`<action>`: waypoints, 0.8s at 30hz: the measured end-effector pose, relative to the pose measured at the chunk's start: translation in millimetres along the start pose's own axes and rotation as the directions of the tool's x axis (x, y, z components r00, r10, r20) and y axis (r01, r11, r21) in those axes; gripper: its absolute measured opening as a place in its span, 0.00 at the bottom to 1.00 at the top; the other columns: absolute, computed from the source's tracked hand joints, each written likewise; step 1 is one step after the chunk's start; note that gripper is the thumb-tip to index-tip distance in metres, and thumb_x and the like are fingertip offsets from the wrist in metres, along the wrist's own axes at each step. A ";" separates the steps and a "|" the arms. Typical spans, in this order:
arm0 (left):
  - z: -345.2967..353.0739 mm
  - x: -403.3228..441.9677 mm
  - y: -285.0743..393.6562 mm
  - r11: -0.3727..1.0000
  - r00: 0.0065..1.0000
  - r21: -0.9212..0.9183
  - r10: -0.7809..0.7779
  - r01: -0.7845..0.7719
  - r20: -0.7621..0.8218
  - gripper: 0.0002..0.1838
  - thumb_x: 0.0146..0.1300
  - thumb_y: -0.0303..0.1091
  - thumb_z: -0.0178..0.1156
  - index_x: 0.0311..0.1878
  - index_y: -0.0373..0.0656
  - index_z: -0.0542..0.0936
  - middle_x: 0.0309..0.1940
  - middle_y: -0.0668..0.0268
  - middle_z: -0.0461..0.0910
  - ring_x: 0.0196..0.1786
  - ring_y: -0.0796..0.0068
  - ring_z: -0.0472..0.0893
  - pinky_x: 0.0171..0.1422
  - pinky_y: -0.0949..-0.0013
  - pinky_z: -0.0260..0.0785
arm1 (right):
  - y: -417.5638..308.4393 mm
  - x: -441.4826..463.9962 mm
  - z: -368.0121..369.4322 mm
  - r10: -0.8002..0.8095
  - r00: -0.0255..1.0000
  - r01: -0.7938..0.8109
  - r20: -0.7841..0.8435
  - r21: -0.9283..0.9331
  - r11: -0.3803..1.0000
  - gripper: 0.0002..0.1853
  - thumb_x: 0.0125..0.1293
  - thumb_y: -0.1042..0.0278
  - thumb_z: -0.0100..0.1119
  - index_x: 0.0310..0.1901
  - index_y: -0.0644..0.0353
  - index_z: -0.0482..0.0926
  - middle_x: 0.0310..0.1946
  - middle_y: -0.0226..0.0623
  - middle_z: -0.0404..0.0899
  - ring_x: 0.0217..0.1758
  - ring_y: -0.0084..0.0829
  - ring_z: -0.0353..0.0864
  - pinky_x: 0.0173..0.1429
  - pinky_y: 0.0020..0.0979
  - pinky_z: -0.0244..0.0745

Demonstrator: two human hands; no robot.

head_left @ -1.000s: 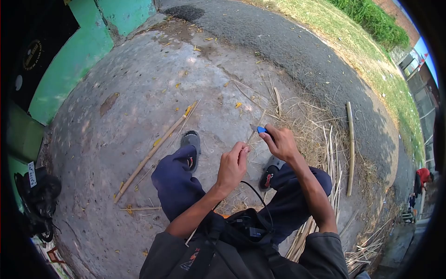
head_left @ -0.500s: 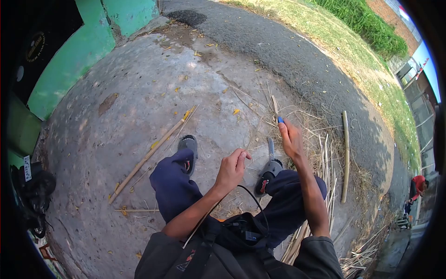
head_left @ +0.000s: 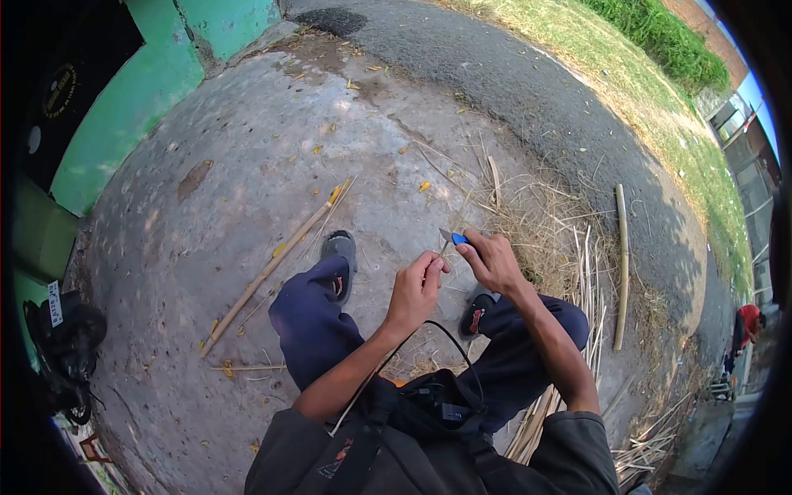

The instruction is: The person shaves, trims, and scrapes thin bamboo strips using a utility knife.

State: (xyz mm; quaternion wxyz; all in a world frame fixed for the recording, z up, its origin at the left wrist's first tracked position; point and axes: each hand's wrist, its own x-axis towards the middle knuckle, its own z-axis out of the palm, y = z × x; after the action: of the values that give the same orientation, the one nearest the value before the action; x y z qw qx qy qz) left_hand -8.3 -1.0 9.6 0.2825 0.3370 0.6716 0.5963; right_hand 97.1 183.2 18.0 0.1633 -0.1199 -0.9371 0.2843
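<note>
My left hand [head_left: 415, 289] is closed, its fingertips pinching a thin bamboo strip [head_left: 463, 211]. The strip's far end points away over the concrete, and a thin length trails back along my left forearm. In my right hand [head_left: 495, 262] is a knife [head_left: 459, 238] with a blue handle, its short blade pointing left and away. The blade lies at the strip, just beyond my left fingertips; whether it cuts in, I cannot tell. Both hands are close together above the ground, between my knees.
Long split strips [head_left: 587, 280] lie beside my right leg, near a heap of shavings [head_left: 536, 223]. One bamboo pole [head_left: 620, 268] lies farther right, another pole [head_left: 272, 268] at left. A black bag-like object [head_left: 70, 346] stands far left. A person in red [head_left: 748, 322] is at far right.
My right hand has swung left with the knife, from out over the shavings to right beside my left hand. My left hand keeps its pinch and has barely moved.
</note>
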 end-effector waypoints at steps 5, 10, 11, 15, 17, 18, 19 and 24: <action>2.5 2.2 -4.0 0.999 0.999 0.028 0.021 -0.020 -0.032 0.13 0.82 0.36 0.55 0.44 0.38 0.82 0.20 0.71 0.70 0.25 0.83 0.67 0.31 0.69 0.61 | -3.2 0.9 1.3 -0.025 1.000 0.025 0.006 0.013 1.000 0.20 0.80 0.50 0.56 0.36 0.60 0.76 0.19 0.53 0.74 0.26 0.60 0.78 0.33 0.52 0.69; 5.2 0.2 -6.3 0.998 0.996 0.049 0.041 -0.037 -0.075 0.14 0.82 0.37 0.55 0.44 0.38 0.83 0.20 0.71 0.70 0.24 0.83 0.68 0.30 0.68 0.61 | -3.3 -1.0 4.0 -0.009 1.000 0.009 -0.002 -0.019 1.000 0.20 0.80 0.49 0.57 0.36 0.59 0.76 0.19 0.53 0.74 0.26 0.60 0.78 0.32 0.53 0.68; 5.4 -0.2 -5.6 0.998 0.996 0.051 0.042 -0.038 -0.079 0.14 0.82 0.37 0.55 0.43 0.38 0.83 0.20 0.71 0.71 0.24 0.83 0.68 0.30 0.68 0.61 | -2.7 -1.9 4.7 -0.008 1.000 0.008 -0.004 -0.018 1.000 0.20 0.80 0.49 0.57 0.36 0.59 0.76 0.19 0.53 0.74 0.26 0.60 0.78 0.32 0.53 0.68; 5.1 0.1 -4.4 0.998 0.996 0.054 0.040 -0.036 -0.077 0.14 0.82 0.37 0.55 0.43 0.38 0.84 0.20 0.70 0.71 0.24 0.84 0.69 0.29 0.69 0.61 | -0.7 -3.4 5.1 -0.013 1.000 0.013 -0.006 -0.023 1.000 0.21 0.80 0.48 0.57 0.36 0.59 0.76 0.19 0.53 0.75 0.26 0.61 0.78 0.32 0.53 0.68; 5.4 -0.1 -4.9 0.998 0.997 0.053 0.032 -0.028 -0.073 0.14 0.82 0.37 0.55 0.43 0.38 0.84 0.20 0.70 0.71 0.24 0.83 0.69 0.29 0.69 0.61 | -1.6 -4.1 4.3 -0.007 1.000 0.007 -0.005 -0.024 1.000 0.21 0.79 0.48 0.58 0.35 0.59 0.76 0.19 0.53 0.75 0.26 0.61 0.78 0.32 0.53 0.68; 5.5 0.1 -4.9 0.998 0.997 0.052 0.025 -0.022 -0.067 0.14 0.82 0.37 0.55 0.43 0.39 0.84 0.20 0.70 0.72 0.24 0.83 0.69 0.30 0.69 0.61 | -2.3 -4.1 3.7 -0.008 1.000 0.008 -0.005 -0.027 1.000 0.21 0.79 0.48 0.58 0.35 0.59 0.76 0.19 0.53 0.75 0.26 0.61 0.78 0.32 0.53 0.68; 5.4 0.0 -4.6 0.998 0.997 0.053 0.026 -0.023 -0.066 0.14 0.82 0.37 0.55 0.43 0.39 0.84 0.20 0.70 0.72 0.24 0.83 0.69 0.30 0.69 0.61 | -2.4 -3.9 3.3 -0.009 1.000 0.009 -0.005 -0.030 1.000 0.21 0.79 0.48 0.58 0.35 0.59 0.76 0.19 0.52 0.75 0.26 0.61 0.78 0.32 0.53 0.68; 5.9 -2.2 1.0 0.997 0.992 0.056 0.064 -0.058 -0.108 0.13 0.82 0.36 0.56 0.43 0.39 0.85 0.20 0.70 0.73 0.24 0.84 0.70 0.28 0.70 0.62 | -0.5 -1.1 4.3 -0.026 1.000 0.025 -0.017 -0.073 0.997 0.21 0.78 0.47 0.59 0.34 0.58 0.75 0.19 0.50 0.75 0.26 0.59 0.79 0.31 0.52 0.68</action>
State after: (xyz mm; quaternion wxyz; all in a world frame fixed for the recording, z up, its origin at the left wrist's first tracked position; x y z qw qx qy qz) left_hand -2.3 0.9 9.8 0.2178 0.3316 0.6911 0.6041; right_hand 96.4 180.3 14.7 0.1706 -0.1164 -0.9468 0.2469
